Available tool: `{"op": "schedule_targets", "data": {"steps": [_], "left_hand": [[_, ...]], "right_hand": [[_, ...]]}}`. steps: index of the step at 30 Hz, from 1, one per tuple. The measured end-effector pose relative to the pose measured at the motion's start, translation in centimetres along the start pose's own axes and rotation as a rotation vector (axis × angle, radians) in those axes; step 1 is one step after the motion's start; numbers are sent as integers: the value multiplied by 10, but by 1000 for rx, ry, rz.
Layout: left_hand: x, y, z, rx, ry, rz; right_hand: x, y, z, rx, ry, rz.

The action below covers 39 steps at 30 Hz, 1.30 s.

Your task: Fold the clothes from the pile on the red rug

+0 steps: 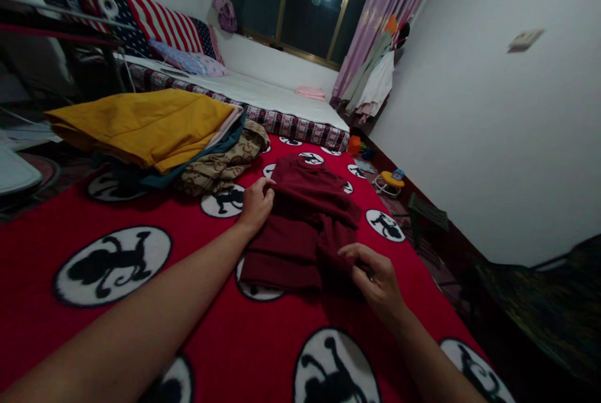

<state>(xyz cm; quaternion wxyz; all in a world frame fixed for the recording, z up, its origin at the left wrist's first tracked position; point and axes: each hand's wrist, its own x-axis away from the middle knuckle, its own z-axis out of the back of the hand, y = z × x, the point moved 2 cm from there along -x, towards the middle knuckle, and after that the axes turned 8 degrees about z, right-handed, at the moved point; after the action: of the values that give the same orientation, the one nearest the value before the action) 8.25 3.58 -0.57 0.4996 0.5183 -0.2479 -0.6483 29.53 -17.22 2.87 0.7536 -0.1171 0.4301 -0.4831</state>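
A maroon top point(295, 243) lies wrinkled and partly folded on the red blanket point(201, 321), which has white ovals with dark cartoon figures. My left hand point(257, 203) is closed at the top's left side, with thumb and fingers pinching the cloth. Lower down on the right, my right hand point(375, 275) grips a bunched fold near the bottom edge. Its fingertips are partly hidden by the cloth. To the left of the top sits a pile of clothes, with a mustard-yellow garment point(145, 121) over a teal one point(206, 156) and a brown patterned one point(230, 159).
Beyond the blanket is a bed or bench with a white surface point(263, 89) and a patterned side. A dark table point(56, 27) stands at the left. Along the right wall are a small yellow-topped stool point(392, 179), a dark folding stool point(429, 212) and hanging clothes point(378, 81).
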Motion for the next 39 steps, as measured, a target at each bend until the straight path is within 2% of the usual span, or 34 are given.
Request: {"op": "schedule_targets", "data": {"steps": [3, 5, 7, 9, 12, 14, 16, 18, 19, 21, 23, 24, 26, 28, 30, 32, 34, 36, 38, 39], "left_hand": [[-12, -18, -1, 193, 101, 187], [-17, -28, -3, 324, 107, 307], [-19, -30, -1, 338, 96, 351], [-17, -21, 6, 225, 126, 249], [-7, 11, 20, 38, 174, -110], [4, 34, 21, 44, 50, -331], [17, 53, 15, 148, -212, -460], [31, 63, 4, 208, -497, -519], [38, 65, -2, 193, -622, -533], [49, 62, -14, 101, -790, -546], [55, 56, -22, 14, -842, -533], [56, 53, -25, -6, -830, -521], [57, 49, -28, -7, -783, -511], [56, 48, -28, 14, -750, -530], [55, 49, -27, 30, -710, -543], [52, 50, -24, 35, -631, -524], [48, 51, -18, 42, -498, -496], [46, 54, -9, 54, -329, -497], [47, 59, -1, 54, -189, -555], [50, 62, 2, 38, -162, -621]], "right_hand": [[6, 1, -5, -58, 56, 14], [8, -1, -8, -77, 14, 32], [7, -4, -11, -82, -77, 50], [4, -8, -12, -77, -174, 65], [1, -10, -17, -32, -262, 104], [0, -10, -21, -3, -252, 120], [-1, -11, -23, -6, -169, 100], [-2, -14, -22, -49, -83, 52], [-3, -16, -21, -83, -86, 28], [-5, -19, -19, -162, -191, -16], [-9, -15, -13, -213, -285, -99], [-13, -9, -9, -207, -267, -158], [-24, 12, 1, -114, -102, -261], [-38, 38, 10, 62, 86, -300], [-52, 66, 16, 236, 187, -317], [-66, 90, 18, 345, 181, -365], [-81, 105, 17, 385, 112, -420], [-98, 105, 14, 402, 103, -431], [-116, 85, 9, 340, 251, -356], [-125, 69, 4, 249, 336, -289]]}}
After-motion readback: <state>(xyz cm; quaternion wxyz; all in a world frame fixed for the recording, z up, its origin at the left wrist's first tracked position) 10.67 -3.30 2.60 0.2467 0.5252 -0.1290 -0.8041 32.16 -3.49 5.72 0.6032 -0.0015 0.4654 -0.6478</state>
